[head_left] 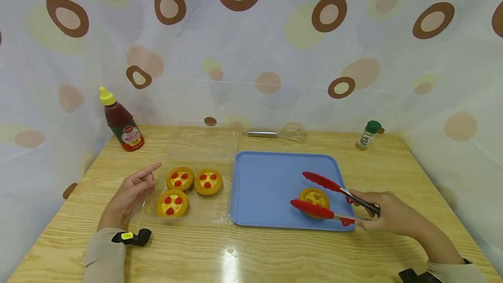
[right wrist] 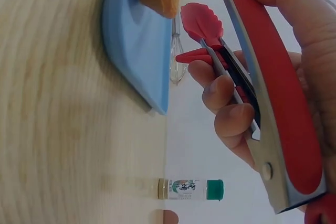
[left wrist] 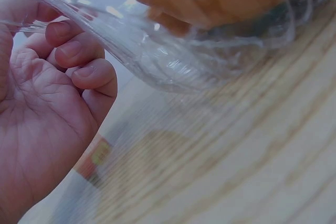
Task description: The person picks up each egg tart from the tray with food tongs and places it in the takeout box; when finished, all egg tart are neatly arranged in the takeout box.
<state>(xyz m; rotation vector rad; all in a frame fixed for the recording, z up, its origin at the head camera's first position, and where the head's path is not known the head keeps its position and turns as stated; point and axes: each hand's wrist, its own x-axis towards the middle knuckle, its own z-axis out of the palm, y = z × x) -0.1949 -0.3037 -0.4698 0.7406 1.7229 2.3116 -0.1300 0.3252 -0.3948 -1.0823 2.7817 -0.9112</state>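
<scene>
My right hand holds a pair of red-tipped tongs by their handles. The tong arms are spread, with one red tip on each side of a small round tart on the blue tray. At the left, my left hand holds the near left rim of a clear plastic container, index finger straight and the other fingers curled. Three tarts with red dots, among them a rear one, sit inside it. The left wrist view shows the curled fingers right at the plastic rim.
The container's transparent lid lies raised behind it. A sauce bottle with a yellow cap stands at the back left. A whisk lies along the back, and a green-capped seasoning jar stands at the back right. A patterned curtain encloses the table.
</scene>
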